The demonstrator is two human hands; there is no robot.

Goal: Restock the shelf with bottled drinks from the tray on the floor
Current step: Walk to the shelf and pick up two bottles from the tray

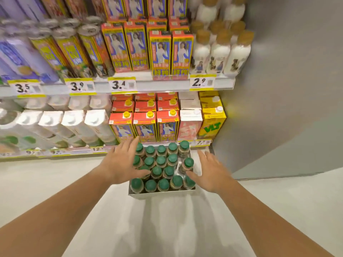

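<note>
A metal tray [157, 194] stands on the pale floor in front of the shelf and holds several green-capped bottles [161, 161] standing upright in rows. My left hand [123, 162] hovers over the tray's left side, fingers spread, thumb across the caps there. My right hand [210, 170] reaches in at the tray's right edge, fingers apart, thumb near a cap in the front right corner. Neither hand holds a bottle. One slot in the right column shows bare metal.
The lower shelf [55, 152] just behind the tray carries red and yellow cartons [145, 125], a yellow VLT carton [213, 125] and white cartons. The upper shelf holds tall cartons, cans and white bottles [219, 52]. A grey wall [287, 108] stands at the right.
</note>
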